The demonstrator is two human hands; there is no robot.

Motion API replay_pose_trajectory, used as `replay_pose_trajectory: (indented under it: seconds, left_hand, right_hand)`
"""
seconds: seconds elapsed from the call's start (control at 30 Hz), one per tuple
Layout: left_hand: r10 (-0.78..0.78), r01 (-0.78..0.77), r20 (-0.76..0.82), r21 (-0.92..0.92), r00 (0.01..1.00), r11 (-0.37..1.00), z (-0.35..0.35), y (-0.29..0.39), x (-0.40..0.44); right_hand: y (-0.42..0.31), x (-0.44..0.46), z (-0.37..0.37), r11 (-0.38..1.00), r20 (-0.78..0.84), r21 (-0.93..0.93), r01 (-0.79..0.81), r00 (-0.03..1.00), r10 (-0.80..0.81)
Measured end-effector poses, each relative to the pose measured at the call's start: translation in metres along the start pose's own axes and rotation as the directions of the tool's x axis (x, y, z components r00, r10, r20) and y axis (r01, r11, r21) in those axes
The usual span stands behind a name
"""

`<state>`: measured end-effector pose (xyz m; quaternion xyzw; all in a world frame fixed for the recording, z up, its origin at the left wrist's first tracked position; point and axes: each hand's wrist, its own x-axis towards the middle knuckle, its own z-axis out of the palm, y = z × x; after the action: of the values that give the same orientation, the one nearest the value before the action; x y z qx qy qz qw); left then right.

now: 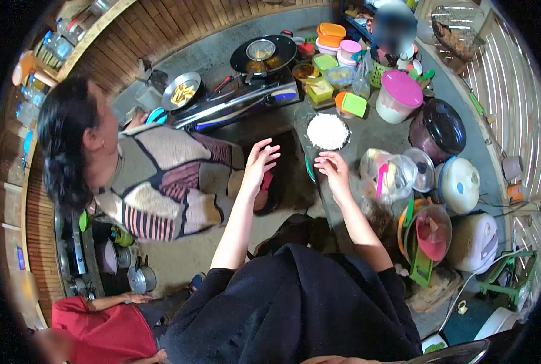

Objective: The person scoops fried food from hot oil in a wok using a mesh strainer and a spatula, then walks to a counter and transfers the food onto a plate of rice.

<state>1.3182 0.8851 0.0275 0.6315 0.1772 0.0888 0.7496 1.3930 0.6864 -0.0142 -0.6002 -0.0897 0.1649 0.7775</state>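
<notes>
My left hand (262, 162) hovers over the gap beside the counter, fingers spread, with nothing in it. Close to the counter's edge is my right hand (333, 170), its fingers loosely bent and apart, and no object shows in it. Just beyond the right hand sits a round plate heaped with white, crumbly food (328, 131). A thin green object (310, 169) lies at the counter edge left of that hand. To its right is a clear plastic bag (389, 175) with a pink-handled utensil (382, 179).
A person in a patterned top (167, 182) stands at left by the stove (246, 100), which bears a black wok (263, 54). A pan of fried pieces (182, 91) is beside it. Pink-lidded tub (399, 97), dark pot (438, 128) and rice cooker (473, 241) line the right.
</notes>
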Motion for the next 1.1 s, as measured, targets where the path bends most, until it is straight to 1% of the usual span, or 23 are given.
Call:
replay_pose_trajectory:
  seconds: [0.07,0.13,0.23,0.37,0.4,0.47,0.5,0.6,0.63,0.67,0.73,0.77,0.8,0.87,0.9,0.97,1.0,1.07,1.1]
  left_hand:
    - [-0.047,0.048,-0.065,0.019,0.997,0.999,-0.008,0.010,0.034]
    - [-0.037,0.042,-0.117,0.039,0.992,0.998,-0.021,0.006,0.075]
    - [-0.074,0.076,-0.199,0.002,0.977,0.997,-0.046,-0.002,0.137]
    - [-0.202,0.185,-0.219,-0.095,0.955,0.978,-0.080,-0.014,0.213]
    - [-0.206,0.192,-0.203,-0.086,0.957,0.978,-0.087,-0.013,0.230]
    - [-0.249,0.205,-0.211,-0.211,0.945,0.956,-0.102,-0.019,0.267]
    - [-0.260,0.212,-0.218,-0.221,0.941,0.952,-0.108,-0.019,0.285]
    - [-0.292,0.235,-0.136,-0.326,0.947,0.916,-0.120,-0.021,0.329]
    - [-0.332,0.280,-0.114,-0.326,0.936,0.903,-0.123,-0.021,0.342]
    - [-0.387,0.327,-0.087,-0.387,0.918,0.862,-0.123,-0.022,0.358]
    - [-0.442,0.415,0.015,-0.375,0.897,0.829,-0.126,-0.020,0.375]
    - [-0.448,0.414,-0.024,-0.344,0.894,0.843,-0.123,-0.022,0.382]
    - [-0.481,0.445,-0.003,-0.377,0.877,0.812,-0.123,-0.022,0.389]
    - [-0.486,0.454,0.046,-0.442,0.873,0.774,-0.125,-0.023,0.395]
    - [-0.490,0.458,0.048,-0.445,0.870,0.770,-0.126,-0.029,0.398]
    - [-0.378,0.332,-0.042,-0.395,0.925,0.857,-0.127,-0.041,0.405]
    - [-0.380,0.336,-0.037,-0.393,0.924,0.856,-0.125,-0.038,0.404]
    - [-0.279,0.228,-0.090,-0.368,0.956,0.901,-0.115,-0.028,0.396]
    - [-0.272,0.217,-0.110,-0.359,0.956,0.908,-0.114,-0.026,0.395]
  right_hand:
    - [-0.003,0.029,0.003,1.000,0.006,-0.017,0.004,1.000,-0.004]
    - [-0.006,0.063,0.011,1.000,0.020,-0.022,-0.007,1.000,0.007]
    - [-0.008,0.108,0.028,0.999,0.071,-0.044,0.007,0.997,-0.003]
    - [-0.002,0.163,0.049,0.996,0.111,-0.077,-0.041,0.993,0.049]
    - [-0.001,0.173,0.054,0.995,0.112,-0.083,-0.046,0.992,0.056]
    - [0.002,0.192,0.065,0.985,0.132,-0.159,-0.067,0.987,0.088]
    - [0.006,0.199,0.068,0.986,0.138,-0.153,-0.073,0.986,0.094]
    - [0.015,0.220,0.079,0.979,0.117,-0.159,-0.132,0.982,0.151]
    - [0.015,0.224,0.081,0.974,0.102,-0.169,-0.154,0.980,0.172]
    - [0.019,0.230,0.083,0.979,0.109,-0.135,-0.155,0.979,0.170]
    - [0.024,0.241,0.086,0.977,0.100,-0.137,-0.162,0.979,0.176]
    - [0.026,0.246,0.087,0.975,0.094,-0.147,-0.166,0.979,0.180]
    - [0.026,0.250,0.087,0.974,0.086,-0.151,-0.168,0.980,0.182]
    - [0.026,0.257,0.086,0.964,0.104,-0.190,-0.188,0.972,0.210]
    - [0.025,0.259,0.087,0.968,0.107,-0.173,-0.183,0.973,0.203]
    - [0.025,0.263,0.088,0.967,0.098,-0.177,-0.183,0.974,0.203]
    - [0.023,0.265,0.088,0.967,0.089,-0.179,-0.181,0.976,0.199]
    - [0.020,0.265,0.087,0.965,0.079,-0.178,-0.190,0.975,0.207]
    - [0.019,0.264,0.085,0.963,0.078,-0.177,-0.203,0.973,0.219]
